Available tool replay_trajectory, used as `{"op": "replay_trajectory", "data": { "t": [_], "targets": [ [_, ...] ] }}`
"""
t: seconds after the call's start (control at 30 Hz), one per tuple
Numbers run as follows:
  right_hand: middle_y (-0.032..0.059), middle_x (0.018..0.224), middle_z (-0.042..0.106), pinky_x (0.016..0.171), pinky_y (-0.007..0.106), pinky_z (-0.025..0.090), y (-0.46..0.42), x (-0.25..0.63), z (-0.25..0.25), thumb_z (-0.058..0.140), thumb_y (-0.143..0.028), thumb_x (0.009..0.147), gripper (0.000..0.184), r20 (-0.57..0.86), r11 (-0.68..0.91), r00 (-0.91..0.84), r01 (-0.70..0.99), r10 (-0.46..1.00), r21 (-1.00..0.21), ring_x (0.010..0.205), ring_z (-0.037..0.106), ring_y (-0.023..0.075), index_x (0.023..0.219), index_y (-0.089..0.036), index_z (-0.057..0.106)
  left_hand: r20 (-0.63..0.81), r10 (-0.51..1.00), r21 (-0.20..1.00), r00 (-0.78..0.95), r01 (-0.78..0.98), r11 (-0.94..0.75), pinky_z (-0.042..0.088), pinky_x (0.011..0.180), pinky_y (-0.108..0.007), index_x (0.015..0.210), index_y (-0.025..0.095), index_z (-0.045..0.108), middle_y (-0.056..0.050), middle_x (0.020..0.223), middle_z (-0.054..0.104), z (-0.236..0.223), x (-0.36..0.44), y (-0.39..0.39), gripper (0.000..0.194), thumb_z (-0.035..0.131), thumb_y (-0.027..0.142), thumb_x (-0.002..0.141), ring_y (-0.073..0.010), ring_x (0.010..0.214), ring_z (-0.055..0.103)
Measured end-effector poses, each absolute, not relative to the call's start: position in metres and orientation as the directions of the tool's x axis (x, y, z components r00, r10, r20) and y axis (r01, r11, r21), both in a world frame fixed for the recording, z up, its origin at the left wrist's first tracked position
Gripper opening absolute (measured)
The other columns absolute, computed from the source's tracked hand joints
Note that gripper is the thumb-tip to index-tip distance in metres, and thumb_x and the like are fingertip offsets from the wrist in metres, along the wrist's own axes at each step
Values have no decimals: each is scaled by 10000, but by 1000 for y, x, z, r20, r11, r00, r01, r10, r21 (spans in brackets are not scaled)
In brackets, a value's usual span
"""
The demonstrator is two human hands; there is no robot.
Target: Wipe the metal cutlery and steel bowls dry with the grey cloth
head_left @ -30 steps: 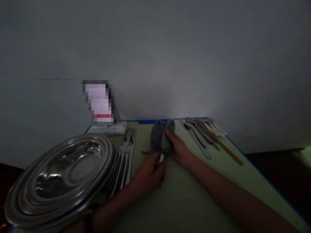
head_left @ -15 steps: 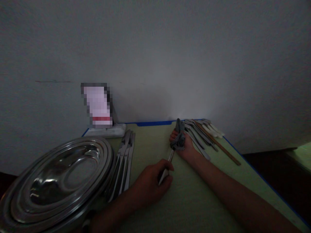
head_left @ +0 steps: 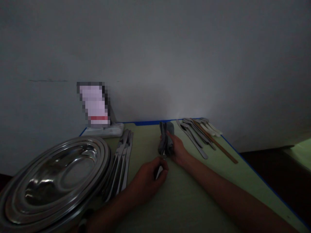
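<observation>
My left hand [head_left: 152,176] is closed around the near end of a metal piece of cutlery [head_left: 159,172]. Its far end is hidden in the cloth, so its exact kind does not show. A grey checked cloth [head_left: 166,140], folded over, is gripped in my right hand [head_left: 178,150], just beyond the left one. To the left of my hands lie several table knives [head_left: 123,158]. On the right, spoons and other metal cutlery [head_left: 194,136] lie in a loose row beside wooden chopsticks [head_left: 216,142].
Large oval steel dishes [head_left: 55,181] are stacked at the left. Behind them, a blurred-out phone [head_left: 96,103] leans upright on a white block [head_left: 104,130]. White-handled cutlery [head_left: 210,127] lies by the right edge. A wall [head_left: 155,58] rises behind the green tabletop [head_left: 194,194].
My right hand has moved left with the cloth, which now stands more upright and covers more of the cutlery piece. My left hand has shifted slightly left, still gripping.
</observation>
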State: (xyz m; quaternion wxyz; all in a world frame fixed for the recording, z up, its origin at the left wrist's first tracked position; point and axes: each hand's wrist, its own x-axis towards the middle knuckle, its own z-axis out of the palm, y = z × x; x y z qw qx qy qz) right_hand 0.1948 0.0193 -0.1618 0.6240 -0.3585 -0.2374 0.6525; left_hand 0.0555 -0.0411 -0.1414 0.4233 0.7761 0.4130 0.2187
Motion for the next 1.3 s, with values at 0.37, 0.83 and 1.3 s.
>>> {"op": "replay_trajectory", "data": {
  "t": [0.37,0.83,1.3],
  "targets": [
    [-39,501,597,403,189,388,22,196,-155,558,-206,650,96,-295,-114,195,-624,935,-773,419,503,78,716,-152,602,-33,728,809,685,445,-383,325,520,-196,870,197,599,53,614,480,-135,51,-45,150,491,288,821,-91,542,436],
    [17,614,674,626,287,508,22,198,-150,483,-375,812,265,-296,-201,-5,-747,955,-634,673,648,169,786,-171,650,-40,793,832,608,460,-310,335,539,-204,923,184,574,51,657,478,-142,53,-42,158,470,215,810,-95,576,431],
    [-1,650,673,663,287,487,18,195,-157,728,-330,628,267,-147,-160,-71,-613,987,-774,672,639,159,806,-154,633,-91,747,866,658,423,-268,363,575,-214,894,185,578,24,715,568,-141,53,-43,148,465,190,800,-108,629,490]
  ]
}}
